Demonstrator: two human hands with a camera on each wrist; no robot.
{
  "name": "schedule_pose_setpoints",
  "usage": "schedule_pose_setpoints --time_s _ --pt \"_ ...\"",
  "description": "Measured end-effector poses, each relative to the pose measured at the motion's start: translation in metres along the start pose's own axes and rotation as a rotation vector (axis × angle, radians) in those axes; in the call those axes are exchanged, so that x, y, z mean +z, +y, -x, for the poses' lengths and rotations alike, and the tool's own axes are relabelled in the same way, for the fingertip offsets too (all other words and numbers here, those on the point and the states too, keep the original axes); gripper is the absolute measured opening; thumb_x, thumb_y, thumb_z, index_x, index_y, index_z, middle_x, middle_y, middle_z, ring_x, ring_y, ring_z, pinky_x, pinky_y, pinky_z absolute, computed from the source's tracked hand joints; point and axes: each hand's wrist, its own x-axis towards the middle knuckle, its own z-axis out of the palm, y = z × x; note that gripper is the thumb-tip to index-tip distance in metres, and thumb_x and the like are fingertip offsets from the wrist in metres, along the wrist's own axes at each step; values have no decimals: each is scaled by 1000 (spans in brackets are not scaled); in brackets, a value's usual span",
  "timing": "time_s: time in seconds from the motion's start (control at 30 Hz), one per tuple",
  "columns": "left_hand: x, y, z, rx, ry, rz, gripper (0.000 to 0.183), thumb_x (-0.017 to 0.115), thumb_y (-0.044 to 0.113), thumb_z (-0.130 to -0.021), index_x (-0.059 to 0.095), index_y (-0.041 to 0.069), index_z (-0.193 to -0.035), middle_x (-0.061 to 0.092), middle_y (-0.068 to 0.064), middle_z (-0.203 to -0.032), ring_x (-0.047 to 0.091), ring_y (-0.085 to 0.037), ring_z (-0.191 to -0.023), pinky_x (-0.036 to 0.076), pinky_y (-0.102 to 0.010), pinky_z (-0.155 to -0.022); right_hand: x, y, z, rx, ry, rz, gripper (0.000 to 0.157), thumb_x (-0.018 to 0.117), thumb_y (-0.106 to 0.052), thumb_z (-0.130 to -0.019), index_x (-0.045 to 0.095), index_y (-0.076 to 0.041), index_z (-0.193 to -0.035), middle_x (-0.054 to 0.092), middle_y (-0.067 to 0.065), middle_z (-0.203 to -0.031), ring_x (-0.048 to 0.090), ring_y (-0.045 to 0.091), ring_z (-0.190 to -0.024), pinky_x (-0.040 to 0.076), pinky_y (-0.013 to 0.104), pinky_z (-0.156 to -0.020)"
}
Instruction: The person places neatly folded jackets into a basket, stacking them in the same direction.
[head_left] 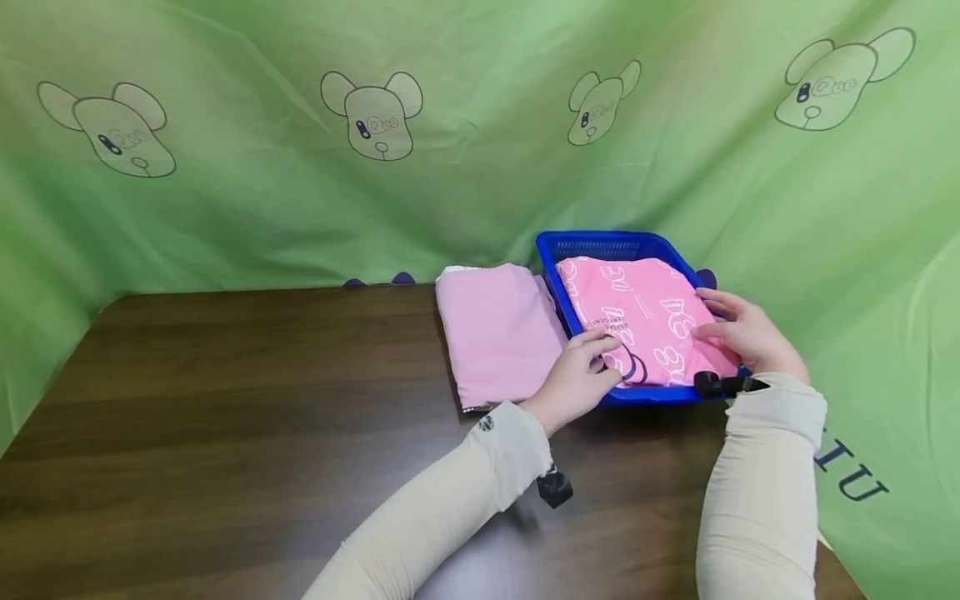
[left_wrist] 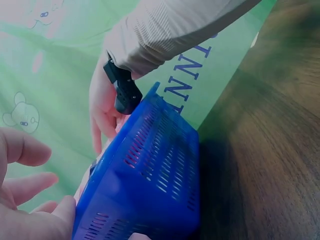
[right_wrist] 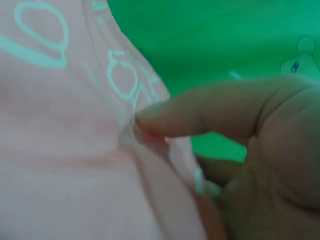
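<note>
Pale sleeves end in the left hand, its fingers loosely spread, and the right hand, apparently pinching an edge of the pink cloth inside the blue basket, a light, soft, floppy bundle, I'd guess, best taken along both folded edges.

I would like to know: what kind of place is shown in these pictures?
Probably a small staged recording corner, though I cannot be certain: a green curtain printed with bear-like faces hangs around a wood-grained table, and small black devices sit at the person's wrists.
</note>
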Motion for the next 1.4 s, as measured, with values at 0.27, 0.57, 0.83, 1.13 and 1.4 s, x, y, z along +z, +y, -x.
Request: schedule_pose_setpoints --time_s 0.27,0.57,0.83,1.13,1.4 --pt "-10 -4 0 30 0 -62 41 56 9 -91 54 9 -132 43 -2 -141 41 -12 -128 40 -20 -97 5 -13 5 10 55 80 71 60 -28 -92 23 -8 -149 25 26 -146 39 23 -110 48 16 -71" --pt "-20 -7 2 -15 24 188 31 56 2 -91 62 14 -119 55 4 -125 56 -12 -112 49 -19 -80 15 -37 20 -41 117 75 59 48 -31 -97 27 -9 -148 32 18 -148 37 25 -123 40 27 -93" --pt "-30 -10 9 -73 62 229 21 56 10 -92 65 17 -110 65 -4 -109 64 -28 -76 41 -27 -41 37 -54 32 -125 313 48 52 53 -30 -95 44 -3 -138 53 11 -128 46 -3 -97 40 8 -74" --pt "-53 -9 14 66 106 150 20 57 3 -91 66 12 -107 64 -4 -110 62 -15 -100 52 -27 -80 58 -72 40 -176 362 94 47 51 -29 -95 48 -8 -137 55 21 -126 56 1 -89 46 11 -69" --pt "-77 3 24 124 216 142 22 52 -8 -88 63 -5 -107 63 -17 -111 62 -28 -101 50 -22 -83 78 -86 41 -211 351 118 44 50 -26 -95 48 -9 -135 56 21 -124 55 28 -105 45 17 -73"
